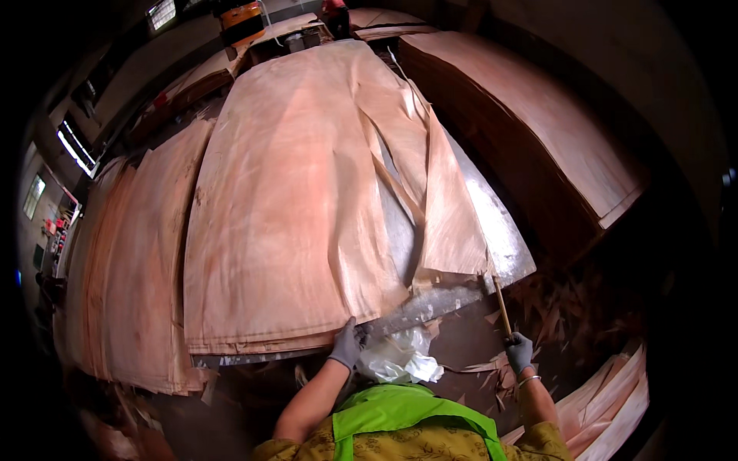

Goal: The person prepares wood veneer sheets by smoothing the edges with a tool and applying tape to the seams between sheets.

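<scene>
A large sheet of pale pinkish wood veneer [269, 192] lies on a metal-topped table [503, 223], its right part rippled and split. My left hand [348, 344], in a grey glove, is closed at the sheet's near edge, with part of its fingers hidden. In my right hand [520, 352], also gloved, is a thin wooden stick [501, 306]. The stick slants up to the near end of a torn veneer strip [453, 223], which lies over the table's right side. A thin rod [397, 63] shows at the far end; whether it is the same stick, I cannot tell.
Stacks of veneer stand to the left [146, 261] and right [530, 100]. Crumpled white plastic [400, 357] hangs by the table's near edge. Veneer scraps [607, 399] litter the floor at right. Far back are an orange machine [242, 23] and a person in red [336, 11].
</scene>
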The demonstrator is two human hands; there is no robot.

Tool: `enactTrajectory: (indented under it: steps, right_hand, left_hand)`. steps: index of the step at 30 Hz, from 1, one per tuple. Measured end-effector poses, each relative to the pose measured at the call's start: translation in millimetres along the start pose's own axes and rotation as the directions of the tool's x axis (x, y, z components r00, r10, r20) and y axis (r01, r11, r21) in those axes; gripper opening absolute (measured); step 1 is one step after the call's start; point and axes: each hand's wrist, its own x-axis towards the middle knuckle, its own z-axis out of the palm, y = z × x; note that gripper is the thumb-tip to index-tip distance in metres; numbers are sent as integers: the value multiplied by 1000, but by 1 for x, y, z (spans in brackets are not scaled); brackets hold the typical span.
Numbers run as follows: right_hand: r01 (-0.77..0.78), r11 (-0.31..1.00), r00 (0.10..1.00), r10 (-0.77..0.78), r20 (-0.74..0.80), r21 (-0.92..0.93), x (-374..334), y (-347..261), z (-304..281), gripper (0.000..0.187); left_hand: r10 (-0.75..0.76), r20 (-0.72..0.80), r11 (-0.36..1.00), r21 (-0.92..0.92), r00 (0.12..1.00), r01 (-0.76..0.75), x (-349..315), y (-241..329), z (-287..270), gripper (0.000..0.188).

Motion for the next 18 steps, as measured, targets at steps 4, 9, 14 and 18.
enactTrajectory:
  steps: [4, 9, 14, 18]
  right_hand:
    - [75, 994, 995, -80, -64, -81, 25, 20, -21, 20]
    - [80, 992, 996, -83, -21, -97, 41, 15, -50, 12]
    - [40, 972, 998, -51, 45, 231, 11, 42, -46, 19]
    - [-235, 891, 961, 152, 232, 388, -43, -14, -31, 22]
  left_hand:
    - [34, 48, 995, 94, 998, -39, 11, -8, 7, 31]
    - [11, 9, 997, 74, 1000, -11, 1, -12, 24, 31]
    - [-55, 100, 940, 341, 993, 18, -31, -24, 46, 33]
    - [183, 234, 754, 590, 955, -289, -52, -37, 58, 30]
